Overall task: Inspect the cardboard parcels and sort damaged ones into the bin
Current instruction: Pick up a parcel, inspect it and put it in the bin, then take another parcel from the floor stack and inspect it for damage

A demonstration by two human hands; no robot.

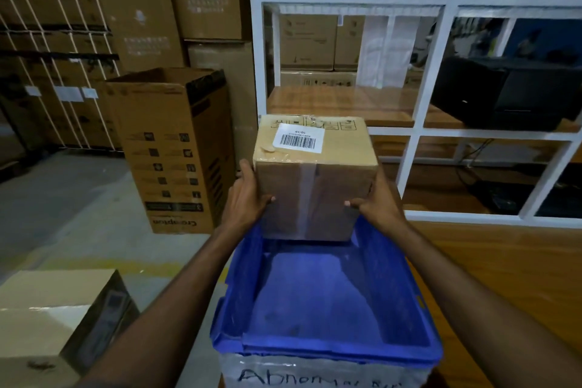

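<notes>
I hold the parcel [315, 178] at frame centre, over the far rim of the blue bin [327, 343], my left hand [248, 198] and right hand [376, 203] gripping its sides. I should lower it level, releasing only inside the walls.

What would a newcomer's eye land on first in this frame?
The taped parcel at centre, barcode label on top, gripped by the left hand and right hand at the far end of the blue bin. A handwritten note beginning "Abno" sits on the bin's near wall.
</notes>
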